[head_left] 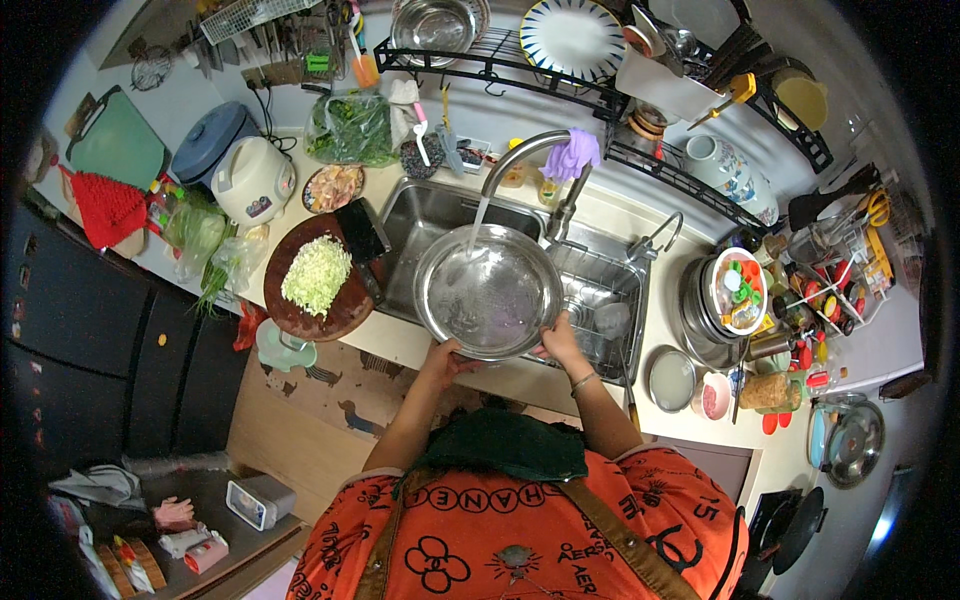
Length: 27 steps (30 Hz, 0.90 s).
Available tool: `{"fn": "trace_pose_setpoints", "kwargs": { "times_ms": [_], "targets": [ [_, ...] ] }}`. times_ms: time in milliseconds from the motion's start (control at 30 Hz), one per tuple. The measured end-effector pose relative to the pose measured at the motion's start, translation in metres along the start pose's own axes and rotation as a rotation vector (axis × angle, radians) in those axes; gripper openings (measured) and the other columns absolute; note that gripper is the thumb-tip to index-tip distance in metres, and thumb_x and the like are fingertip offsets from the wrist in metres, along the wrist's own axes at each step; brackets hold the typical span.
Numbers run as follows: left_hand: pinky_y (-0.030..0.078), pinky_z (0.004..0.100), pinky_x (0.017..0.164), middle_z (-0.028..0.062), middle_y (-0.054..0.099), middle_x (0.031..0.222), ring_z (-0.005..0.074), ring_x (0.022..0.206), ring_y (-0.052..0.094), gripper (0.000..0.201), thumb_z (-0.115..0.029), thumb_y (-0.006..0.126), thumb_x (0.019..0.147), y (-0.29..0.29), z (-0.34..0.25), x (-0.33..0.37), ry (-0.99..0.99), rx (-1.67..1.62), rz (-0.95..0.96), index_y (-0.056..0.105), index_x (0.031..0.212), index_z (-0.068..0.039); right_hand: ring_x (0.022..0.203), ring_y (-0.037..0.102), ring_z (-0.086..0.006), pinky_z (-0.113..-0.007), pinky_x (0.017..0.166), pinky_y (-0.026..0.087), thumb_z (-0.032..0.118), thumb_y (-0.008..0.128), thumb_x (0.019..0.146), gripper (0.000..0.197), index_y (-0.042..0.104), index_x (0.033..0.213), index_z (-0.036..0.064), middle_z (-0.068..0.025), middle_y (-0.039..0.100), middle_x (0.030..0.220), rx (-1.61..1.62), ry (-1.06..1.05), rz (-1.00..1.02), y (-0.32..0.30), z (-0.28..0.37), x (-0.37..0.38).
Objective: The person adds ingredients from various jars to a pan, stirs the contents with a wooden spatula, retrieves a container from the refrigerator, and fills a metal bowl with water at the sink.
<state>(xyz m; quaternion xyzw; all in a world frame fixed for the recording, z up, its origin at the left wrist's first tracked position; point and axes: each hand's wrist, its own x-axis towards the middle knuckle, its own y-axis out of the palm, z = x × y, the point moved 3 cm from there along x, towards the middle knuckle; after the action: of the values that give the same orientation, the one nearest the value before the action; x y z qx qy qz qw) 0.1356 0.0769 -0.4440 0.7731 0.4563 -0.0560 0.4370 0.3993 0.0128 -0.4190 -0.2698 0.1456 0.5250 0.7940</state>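
A wide stainless steel bowl (pixel 426 300) sits over the double sink (pixel 398 245), across its divider. My left hand (pixel 447 363) is closed on its near left rim, and my right hand (pixel 557 340) grips the near right rim; the fingers under the bowl are partly hidden. From the curved faucet (pixel 496 178) a stream of water (pixel 478 222) runs into the bowl, where water ripples. A purple cloth (pixel 571 154) hangs over the faucet's bend.
Left of the sink, a round brown cutting board (pixel 283 318) bears chopped pale green vegetable (pixel 316 276) and a dark cleaver (pixel 361 231). A rice cooker (pixel 253 180) stands beyond. To the right are stacked pots (pixel 697 312) and a bowl of cloudy liquid (pixel 671 379). A black rack (pixel 470 68) overhangs the counter.
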Motion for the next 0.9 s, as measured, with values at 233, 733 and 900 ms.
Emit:
{"fn": "trace_pose_setpoints", "kwargs": {
  "times_ms": [233, 733, 900],
  "targets": [
    [0.059, 0.0521, 0.086, 0.0191, 0.059, 0.124, 0.0345, 0.107, 0.064, 0.060, -0.014, 0.057, 0.084, -0.001, 0.000, 0.001, -0.047, -0.008, -0.023, 0.037, 0.139, -0.001, 0.058, 0.069, -0.0304, -0.037, 0.044, 0.057, 0.006, 0.050, 0.094, 0.042, 0.020, 0.123, 0.0023, -0.0260, 0.060, 0.093, 0.030, -0.014, -0.021, 0.001, 0.002, -0.005],
    [0.061, 0.0537, 0.081, 0.0195, 0.056, 0.128, 0.0347, 0.106, 0.065, 0.068, -0.015, 0.064, 0.081, -0.006, 0.001, 0.004, -0.001, -0.052, 0.022, 0.033, 0.141, -0.003, 0.060, 0.069, -0.0301, -0.038, 0.046, 0.058, 0.007, 0.048, 0.095, 0.038, 0.021, 0.121, 0.0026, -0.0252, 0.061, 0.093, 0.008, -0.003, 0.013, 0.000, 0.000, -0.002],
    [0.060, 0.0540, 0.082, 0.0190, 0.054, 0.131, 0.0352, 0.109, 0.063, 0.070, -0.015, 0.064, 0.081, 0.000, -0.002, -0.002, 0.003, -0.054, 0.022, 0.031, 0.142, -0.003, 0.060, 0.070, -0.0307, -0.038, 0.046, 0.059, 0.006, 0.048, 0.095, 0.040, 0.019, 0.122, 0.0010, -0.0269, 0.061, 0.095, 0.013, -0.005, 0.015, 0.001, -0.001, -0.001]
  ]
}}
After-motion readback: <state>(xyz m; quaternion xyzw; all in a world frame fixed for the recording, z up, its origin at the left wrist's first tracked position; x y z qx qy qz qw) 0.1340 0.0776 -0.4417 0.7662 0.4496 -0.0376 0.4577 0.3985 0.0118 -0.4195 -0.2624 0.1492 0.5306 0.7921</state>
